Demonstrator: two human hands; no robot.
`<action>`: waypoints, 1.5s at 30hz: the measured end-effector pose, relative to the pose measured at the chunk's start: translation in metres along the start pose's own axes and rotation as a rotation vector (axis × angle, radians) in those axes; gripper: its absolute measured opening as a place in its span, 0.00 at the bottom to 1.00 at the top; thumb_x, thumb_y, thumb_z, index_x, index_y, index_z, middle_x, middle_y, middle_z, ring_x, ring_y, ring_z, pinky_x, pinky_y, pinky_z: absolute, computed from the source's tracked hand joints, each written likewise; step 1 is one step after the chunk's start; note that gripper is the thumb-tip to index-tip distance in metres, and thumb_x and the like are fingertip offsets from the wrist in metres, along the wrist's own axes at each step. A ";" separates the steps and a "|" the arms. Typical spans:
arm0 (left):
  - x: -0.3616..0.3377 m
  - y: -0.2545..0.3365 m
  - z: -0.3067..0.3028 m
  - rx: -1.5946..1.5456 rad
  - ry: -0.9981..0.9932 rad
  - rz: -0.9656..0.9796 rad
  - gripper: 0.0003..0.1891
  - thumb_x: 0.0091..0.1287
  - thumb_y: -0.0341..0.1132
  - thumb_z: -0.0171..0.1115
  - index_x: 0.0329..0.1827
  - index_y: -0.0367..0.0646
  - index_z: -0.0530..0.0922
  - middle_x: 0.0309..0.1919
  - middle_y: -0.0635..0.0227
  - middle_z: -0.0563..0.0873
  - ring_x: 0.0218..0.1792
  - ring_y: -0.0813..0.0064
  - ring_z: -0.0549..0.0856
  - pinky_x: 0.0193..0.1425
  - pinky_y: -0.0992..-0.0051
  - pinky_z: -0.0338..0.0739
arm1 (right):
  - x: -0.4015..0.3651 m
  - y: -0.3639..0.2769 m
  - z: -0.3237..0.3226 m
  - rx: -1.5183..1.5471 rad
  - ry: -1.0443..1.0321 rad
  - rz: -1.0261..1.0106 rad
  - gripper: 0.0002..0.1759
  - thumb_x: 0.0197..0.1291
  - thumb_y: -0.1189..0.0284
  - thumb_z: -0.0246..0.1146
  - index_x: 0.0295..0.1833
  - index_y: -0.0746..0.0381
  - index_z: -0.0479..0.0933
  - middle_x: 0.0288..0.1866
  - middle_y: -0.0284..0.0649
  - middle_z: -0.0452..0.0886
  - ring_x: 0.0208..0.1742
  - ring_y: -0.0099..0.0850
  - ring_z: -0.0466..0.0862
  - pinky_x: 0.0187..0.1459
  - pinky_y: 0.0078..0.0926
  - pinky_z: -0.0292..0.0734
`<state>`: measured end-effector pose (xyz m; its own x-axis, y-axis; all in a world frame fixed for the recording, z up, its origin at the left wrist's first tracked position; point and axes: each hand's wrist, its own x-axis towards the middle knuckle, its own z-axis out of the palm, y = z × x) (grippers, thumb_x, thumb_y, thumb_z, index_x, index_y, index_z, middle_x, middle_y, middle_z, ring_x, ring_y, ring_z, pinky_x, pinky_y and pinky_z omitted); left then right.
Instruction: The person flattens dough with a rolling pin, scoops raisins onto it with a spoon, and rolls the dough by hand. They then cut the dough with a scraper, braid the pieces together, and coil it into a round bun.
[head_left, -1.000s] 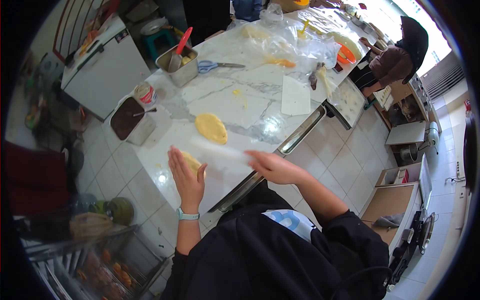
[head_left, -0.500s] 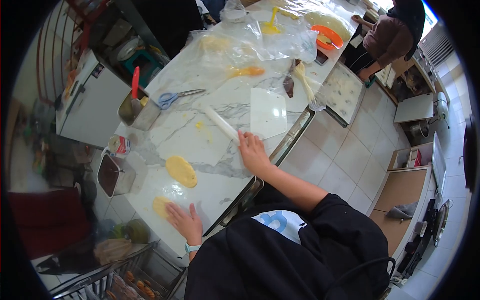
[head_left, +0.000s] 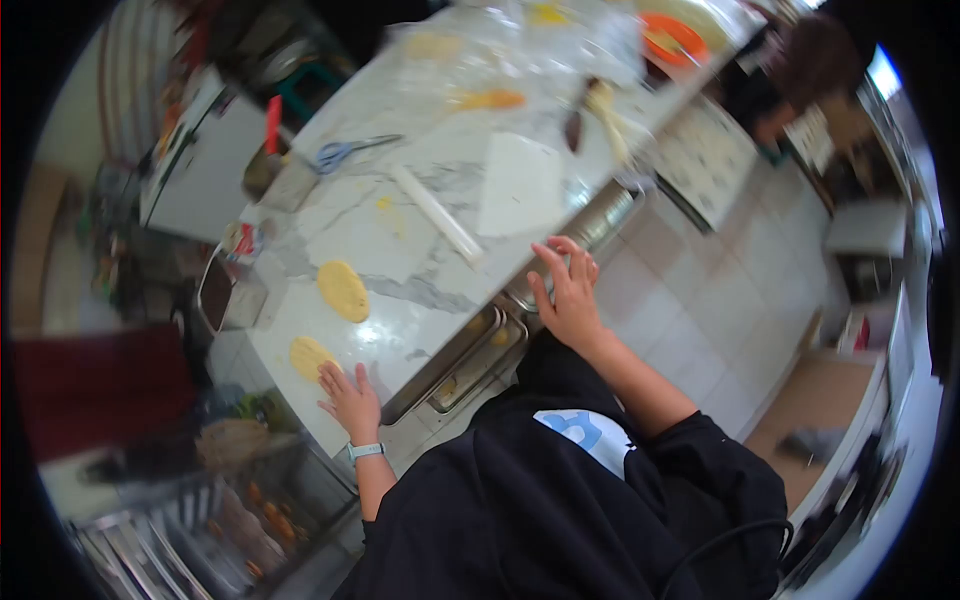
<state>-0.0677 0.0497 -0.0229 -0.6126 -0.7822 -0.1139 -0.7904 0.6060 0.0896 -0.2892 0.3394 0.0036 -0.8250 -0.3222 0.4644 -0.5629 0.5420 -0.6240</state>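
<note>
My left hand (head_left: 350, 400) is open, its fingertips at the edge of a flat yellow dough oval (head_left: 310, 357) on the marble-patterned table. Just beyond that piece lies a second dough oval (head_left: 343, 291). My right hand (head_left: 570, 298) hangs over the table's front edge, fingers apart and slightly bent, holding nothing. Nearest to it on the tabletop is a white rolling pin (head_left: 437, 215), with a thin white sheet (head_left: 522, 185) beside the pin.
Blue-handled scissors (head_left: 335, 155), a can (head_left: 241, 241) and metal containers (head_left: 240, 300) line the far side. Clear plastic (head_left: 580, 50) and an orange bowl (head_left: 675, 40) sit farther off, near another person (head_left: 815, 60). Metal trays (head_left: 480, 370) show below the front edge.
My right hand has let go of the rolling pin and moved right, off the table. My left hand has slid back from the dough's middle to its edge. The view has shifted and blurred.
</note>
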 end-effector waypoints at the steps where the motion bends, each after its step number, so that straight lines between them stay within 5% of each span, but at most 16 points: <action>1: 0.002 -0.006 0.006 -0.031 0.054 -0.015 0.39 0.69 0.58 0.43 0.74 0.37 0.48 0.74 0.54 0.50 0.74 0.52 0.48 0.72 0.45 0.42 | -0.023 0.005 -0.014 -0.025 0.037 0.063 0.22 0.57 0.70 0.60 0.58 0.58 0.71 0.58 0.43 0.68 0.54 0.39 0.70 0.56 0.38 0.59; 7: 0.010 0.006 0.002 0.028 0.086 -0.012 0.38 0.69 0.62 0.36 0.74 0.44 0.51 0.75 0.60 0.51 0.74 0.53 0.49 0.68 0.35 0.36 | -0.172 0.029 -0.099 -0.206 0.139 0.389 0.20 0.55 0.73 0.62 0.55 0.59 0.72 0.55 0.43 0.69 0.53 0.38 0.71 0.55 0.37 0.61; 11: 0.001 0.039 -0.004 0.217 0.083 -0.236 0.36 0.70 0.62 0.36 0.74 0.48 0.54 0.74 0.60 0.53 0.74 0.59 0.51 0.67 0.35 0.33 | -0.234 0.046 -0.148 -0.167 0.195 0.491 0.18 0.56 0.74 0.61 0.54 0.60 0.73 0.54 0.44 0.70 0.53 0.39 0.72 0.56 0.38 0.62; 13: -0.027 0.065 0.011 0.041 0.527 0.218 0.29 0.72 0.53 0.41 0.70 0.45 0.60 0.72 0.56 0.57 0.73 0.57 0.55 0.68 0.37 0.34 | -0.251 0.072 -0.170 -0.210 0.326 0.604 0.16 0.57 0.75 0.60 0.53 0.62 0.73 0.53 0.46 0.70 0.53 0.41 0.72 0.57 0.39 0.62; 14: -0.048 0.086 0.023 -0.006 0.572 0.476 0.23 0.71 0.46 0.47 0.65 0.46 0.67 0.69 0.56 0.63 0.72 0.59 0.58 0.68 0.39 0.36 | -0.263 0.093 -0.174 -0.198 0.331 0.606 0.16 0.57 0.75 0.60 0.53 0.62 0.73 0.53 0.46 0.70 0.53 0.41 0.72 0.57 0.39 0.62; 17: -0.137 0.182 0.053 -0.006 0.248 0.940 0.16 0.64 0.40 0.56 0.55 0.50 0.74 0.56 0.70 0.76 0.65 0.66 0.67 0.67 0.51 0.43 | -0.300 0.158 -0.175 -0.219 0.427 0.773 0.15 0.59 0.76 0.59 0.52 0.64 0.73 0.51 0.46 0.72 0.50 0.40 0.74 0.55 0.36 0.66; 21: -0.173 0.262 0.157 -0.116 -0.117 1.082 0.09 0.63 0.38 0.58 0.44 0.48 0.79 0.43 0.70 0.82 0.52 0.70 0.78 0.64 0.57 0.50 | -0.327 0.219 -0.177 0.040 0.385 0.972 0.13 0.61 0.77 0.56 0.51 0.67 0.73 0.44 0.45 0.76 0.44 0.36 0.78 0.49 0.28 0.72; 25: -0.138 0.303 0.287 0.066 -0.334 0.860 0.10 0.63 0.41 0.58 0.31 0.45 0.80 0.33 0.61 0.84 0.40 0.63 0.82 0.56 0.60 0.62 | -0.408 0.274 -0.165 0.110 0.450 1.248 0.12 0.64 0.76 0.56 0.52 0.67 0.74 0.46 0.44 0.78 0.47 0.32 0.79 0.50 0.29 0.74; 27: -0.106 0.311 0.355 -0.027 -0.180 0.801 0.16 0.62 0.45 0.61 0.22 0.41 0.77 0.18 0.58 0.80 0.23 0.57 0.80 0.38 0.65 0.70 | -0.473 0.289 -0.152 0.137 0.500 1.344 0.13 0.65 0.75 0.56 0.53 0.67 0.74 0.47 0.44 0.78 0.48 0.32 0.78 0.50 0.27 0.74; 29: -0.057 0.317 0.417 -0.059 -0.138 0.599 0.23 0.64 0.52 0.59 0.21 0.41 0.76 0.16 0.59 0.80 0.20 0.62 0.80 0.28 0.62 0.69 | -0.537 0.299 -0.131 0.138 0.662 1.549 0.15 0.66 0.73 0.55 0.56 0.66 0.72 0.49 0.43 0.78 0.50 0.30 0.78 0.50 0.25 0.74; 31: 0.036 0.295 0.515 -0.223 -0.124 0.312 0.28 0.66 0.58 0.53 0.22 0.41 0.77 0.17 0.65 0.81 0.21 0.66 0.81 0.28 0.64 0.72 | -0.597 0.300 -0.110 0.097 0.676 1.563 0.16 0.67 0.72 0.55 0.57 0.67 0.71 0.47 0.42 0.78 0.48 0.28 0.77 0.47 0.23 0.74; 33: 0.082 0.306 0.532 -0.629 -0.435 -0.091 0.31 0.66 0.63 0.47 0.37 0.39 0.78 0.27 0.66 0.83 0.28 0.68 0.83 0.34 0.67 0.76 | -0.623 0.300 -0.089 0.073 0.636 1.670 0.16 0.67 0.72 0.55 0.56 0.67 0.71 0.46 0.41 0.78 0.47 0.28 0.77 0.46 0.22 0.74; 35: 0.128 0.305 0.562 -0.821 -0.351 -0.367 0.35 0.66 0.65 0.44 0.55 0.39 0.70 0.40 0.62 0.81 0.36 0.63 0.83 0.38 0.67 0.78 | -0.654 0.314 -0.067 0.036 0.598 1.737 0.15 0.66 0.71 0.55 0.56 0.67 0.71 0.45 0.41 0.77 0.46 0.28 0.77 0.45 0.22 0.74; 39: 0.215 0.304 0.585 -1.262 -0.279 -0.563 0.30 0.71 0.54 0.42 0.65 0.38 0.58 0.46 0.55 0.78 0.43 0.55 0.83 0.51 0.55 0.79 | -0.699 0.356 -0.011 0.222 0.698 1.691 0.13 0.67 0.72 0.54 0.55 0.65 0.72 0.42 0.39 0.77 0.41 0.26 0.76 0.47 0.22 0.71; 42: 0.264 0.303 0.604 -1.479 -0.222 -0.432 0.26 0.70 0.47 0.46 0.62 0.36 0.63 0.47 0.51 0.78 0.47 0.51 0.81 0.55 0.52 0.77 | -0.679 0.367 0.001 0.181 0.440 1.723 0.12 0.66 0.74 0.54 0.53 0.65 0.72 0.41 0.39 0.77 0.41 0.26 0.76 0.47 0.23 0.70; 45: 0.305 0.297 0.617 -1.567 -0.379 -0.610 0.27 0.72 0.55 0.38 0.63 0.44 0.65 0.53 0.52 0.75 0.48 0.59 0.81 0.55 0.54 0.77 | -0.670 0.374 0.005 0.135 0.383 1.709 0.12 0.66 0.75 0.54 0.53 0.66 0.72 0.40 0.38 0.77 0.41 0.26 0.76 0.46 0.22 0.70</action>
<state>-0.4898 0.0801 -0.6418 -0.3966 -0.6127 -0.6836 -0.2784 -0.6293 0.7256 0.0527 0.7539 -0.5434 -0.3966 0.6834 -0.6129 0.8282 -0.0216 -0.5600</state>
